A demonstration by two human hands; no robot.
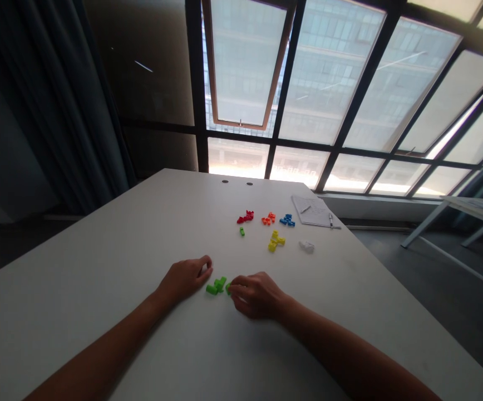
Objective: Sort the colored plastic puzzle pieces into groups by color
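Note:
Both my hands rest on a white table point(99, 267), low in the view. My left hand point(185, 278) lies curled just left of a cluster of bright green plastic interlocking pieces point(217, 285), and nothing shows in its fingers. My right hand point(256, 295) comes in from the right, its fingertips pinching a small green piece point(228, 288) at the cluster's right end. Part of that piece is hidden by my fingers. The hands stand only a short gap apart, with the cluster between them.
Farther up the table lie red point(245, 217), orange point(269, 218), blue point(287, 220) and yellow point(275, 240) plastic pieces, a lone green piece point(242, 231), a white lump point(307, 246), and a notepad point(312, 211) with a pen point(305, 209). The far edge meets a large window.

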